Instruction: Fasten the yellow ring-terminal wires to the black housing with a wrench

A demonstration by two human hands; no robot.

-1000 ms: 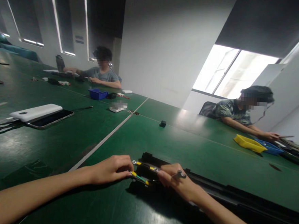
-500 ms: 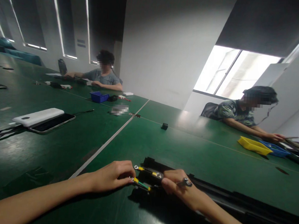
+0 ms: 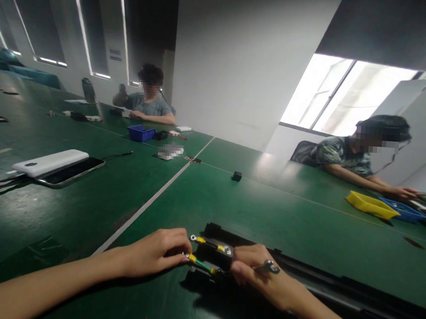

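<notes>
My left hand (image 3: pixel 166 248) pinches the metal end of a green wire (image 3: pixel 202 264) with yellow sleeves. The wire's other end meets the left part of a long black housing (image 3: pixel 314 283). A black wire (image 3: pixel 210 244) with yellow sleeves and ring ends lies just above the green one; its left ring sticks out past the housing. My right hand (image 3: pixel 256 269) is closed around a metal wrench (image 3: pixel 271 266), whose head sticks out behind the hand. Its fingers are at the housing beside the wires' right ends; the wrench's other end is hidden.
A small black block (image 3: pixel 237 176) sits mid-table. On the left lie a white power bank (image 3: pixel 52 162) and a phone (image 3: pixel 71 173) with cables. A blue bin (image 3: pixel 141 133) stands farther back, a yellow tray (image 3: pixel 370 205) at the right. Two people sit across the table.
The view has shifted slightly. My right hand has moved a little right with the wrench, showing more of the black wire's right ring. My left hand keeps its pinch.
</notes>
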